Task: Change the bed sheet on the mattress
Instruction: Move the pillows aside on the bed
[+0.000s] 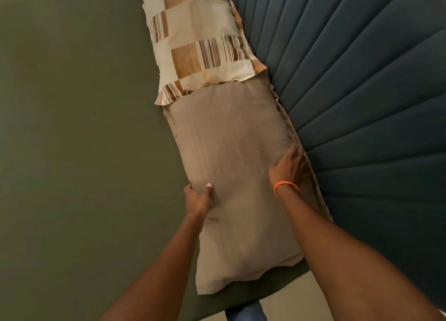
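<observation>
Both hands (199, 198) (290, 167) grip the taupe pillow (231, 151) on the sheet (72, 127).

Sheet: olive-green sheet (72, 139) lies smooth across the mattress.
Brown pillow: plain brown pillow (234, 175) lies on the sheet, its long side against the headboard.
Patterned pillow: cream pillow with brown checks and stripes (195, 35) lies beyond it, its near corner overlapping the brown pillow.
Headboard: blue padded headboard (362, 103) with ribbed panels, at right.
Left hand: left hand (199, 197) grips the brown pillow's left edge, thumb on top.
Right hand: right hand (289, 166) rests on the pillow's right side; fingers blurred.
Bracelet: orange cord bracelet (286, 185) on the right wrist.
</observation>
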Available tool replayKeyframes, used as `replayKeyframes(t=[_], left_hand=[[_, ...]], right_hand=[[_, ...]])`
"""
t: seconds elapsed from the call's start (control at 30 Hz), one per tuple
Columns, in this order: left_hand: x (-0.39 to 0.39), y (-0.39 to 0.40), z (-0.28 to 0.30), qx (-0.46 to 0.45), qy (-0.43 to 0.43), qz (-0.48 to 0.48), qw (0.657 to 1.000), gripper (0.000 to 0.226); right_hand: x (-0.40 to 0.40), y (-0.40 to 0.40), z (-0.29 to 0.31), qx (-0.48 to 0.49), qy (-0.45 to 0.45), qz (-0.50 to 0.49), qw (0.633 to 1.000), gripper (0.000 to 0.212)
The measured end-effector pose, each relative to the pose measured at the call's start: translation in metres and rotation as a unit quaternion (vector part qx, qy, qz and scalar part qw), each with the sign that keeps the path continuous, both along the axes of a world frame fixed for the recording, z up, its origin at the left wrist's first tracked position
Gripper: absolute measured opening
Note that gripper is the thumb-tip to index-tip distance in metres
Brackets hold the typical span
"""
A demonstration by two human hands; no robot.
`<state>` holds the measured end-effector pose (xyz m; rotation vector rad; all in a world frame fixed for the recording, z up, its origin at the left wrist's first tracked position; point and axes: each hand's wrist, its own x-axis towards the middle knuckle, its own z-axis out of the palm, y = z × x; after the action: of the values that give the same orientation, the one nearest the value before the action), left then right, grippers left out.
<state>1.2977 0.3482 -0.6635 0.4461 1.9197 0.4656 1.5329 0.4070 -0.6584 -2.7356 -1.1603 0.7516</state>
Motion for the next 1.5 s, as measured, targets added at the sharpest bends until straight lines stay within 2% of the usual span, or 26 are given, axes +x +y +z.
replayKeyframes(t=[0.07, 0.13, 0.3, 0.4, 0.57, 0.8, 1.03, 1.17, 1.3, 1.5], left_hand=[[0.006, 0.003, -0.004, -0.019, -0.025, 0.039, 0.999, 0.079], [0.008, 0.005, -0.005, -0.027, -0.05, 0.082, 0.995, 0.081], [0.006, 0.005, 0.011, 0.014, -0.068, 0.095, 0.993, 0.059], [-0.007, -0.003, 0.03, 0.035, -0.05, 0.11, 0.992, 0.041], [-0.054, -0.03, 0.06, 0.086, -0.035, 0.11, 0.99, 0.025], [-0.156, -0.095, 0.128, 0.131, -0.034, 0.102, 0.986, 0.02], [-0.31, -0.181, 0.212, 0.194, -0.021, 0.106, 0.975, 0.02], [-0.402, -0.223, 0.26, 0.233, -0.013, 0.12, 0.965, 0.012], [-0.483, -0.255, 0.294, 0.275, -0.026, 0.156, 0.948, 0.02], [-0.585, -0.313, 0.319, 0.319, -0.026, 0.194, 0.927, 0.025]], right_hand=[[0.007, 0.005, -0.008, -0.011, 0.055, -0.049, 0.997, 0.1], [0.012, 0.008, -0.008, -0.046, 0.07, -0.066, 0.994, 0.103], [0.016, 0.013, 0.017, -0.064, 0.059, -0.094, 0.992, 0.047], [0.003, 0.004, 0.038, -0.056, 0.075, -0.115, 0.989, 0.042], [-0.036, -0.031, 0.074, -0.026, 0.099, -0.141, 0.985, 0.042], [-0.135, -0.104, 0.133, 0.025, 0.155, -0.155, 0.975, 0.046], [-0.289, -0.181, 0.219, 0.1, 0.186, -0.128, 0.969, 0.032], [-0.375, -0.214, 0.261, 0.134, 0.228, -0.057, 0.963, 0.028], [-0.455, -0.236, 0.309, 0.164, 0.263, 0.023, 0.95, 0.009], [-0.561, -0.262, 0.335, 0.194, 0.26, 0.086, 0.942, 0.019]])
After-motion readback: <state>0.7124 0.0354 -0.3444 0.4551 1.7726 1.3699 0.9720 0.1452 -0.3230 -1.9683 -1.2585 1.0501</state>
